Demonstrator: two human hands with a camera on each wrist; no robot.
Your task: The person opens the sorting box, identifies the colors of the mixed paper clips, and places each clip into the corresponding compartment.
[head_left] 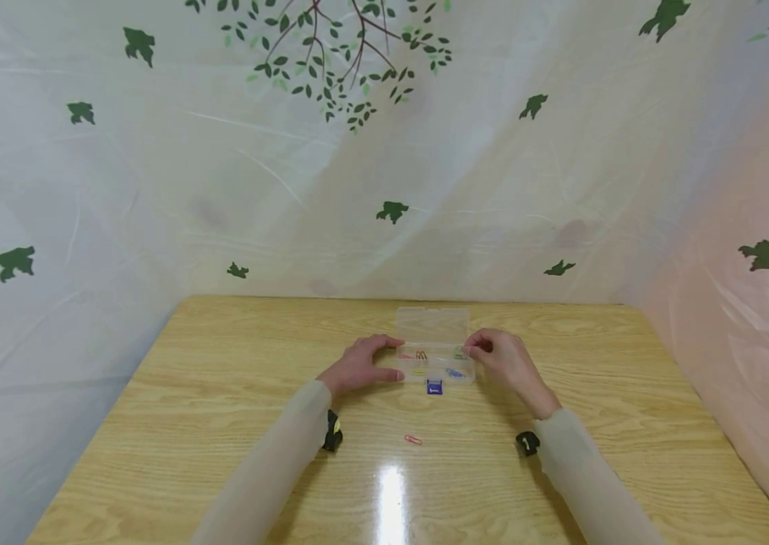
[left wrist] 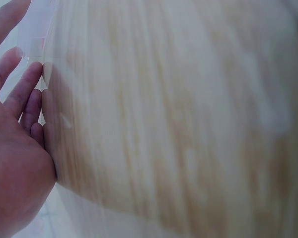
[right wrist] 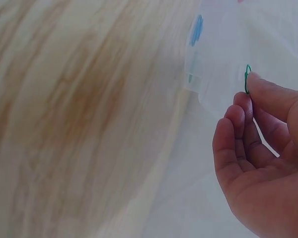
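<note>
A clear plastic compartment box point(head_left: 435, 363) lies open on the wooden table point(head_left: 221, 393), its lid point(head_left: 433, 324) folded back; several coloured paper clips lie inside. My left hand point(head_left: 362, 365) rests against the box's left end with straight fingers point(left wrist: 21, 89) touching its wall point(left wrist: 37, 34). My right hand point(head_left: 502, 357) is at the box's right end and pinches a green paper clip point(right wrist: 247, 79) between thumb and fingertip, just over the box point(right wrist: 213, 54). A blue clip point(right wrist: 196, 29) lies blurred inside the box. A blue binder clip point(head_left: 434, 387) sits against the box's front edge.
A loose pink paper clip point(head_left: 413, 440) lies on the table nearer to me, between my forearms. A pale plastic sheet printed with green leaves point(head_left: 391, 211) hangs behind and on both sides of the table.
</note>
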